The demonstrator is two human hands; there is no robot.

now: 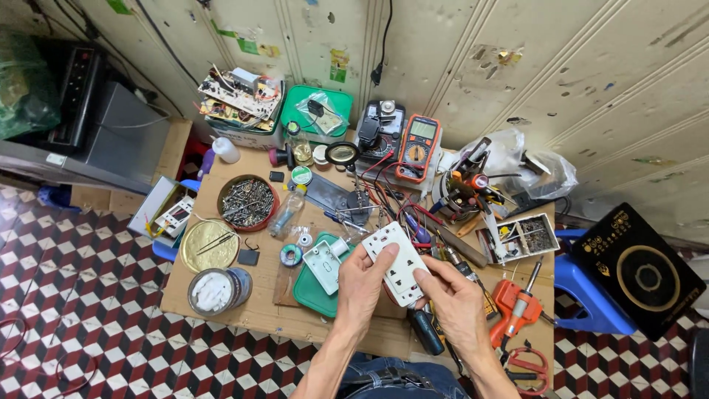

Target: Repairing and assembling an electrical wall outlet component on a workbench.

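Note:
Both my hands hold a white rectangular wall socket plate (395, 260) above the cardboard-covered workbench (221, 295). My left hand (360, 283) grips its left edge, thumb on the face. My right hand (452, 294) grips its lower right end, fingers on the front. The plate's face with its socket holes points up at me. Just left of my left hand lies a pale green socket back box (323, 264) on a green tray (306, 292).
Around lie a tin of screws (247, 202), a solder spool (291, 256), a brass lid (209, 244), a tin of white cotton (212, 291), an orange multimeter (417, 150), an orange soldering gun (515, 307), red snips (528, 364), a tool holder (469, 188) and an induction hob (639, 270) on a blue stool.

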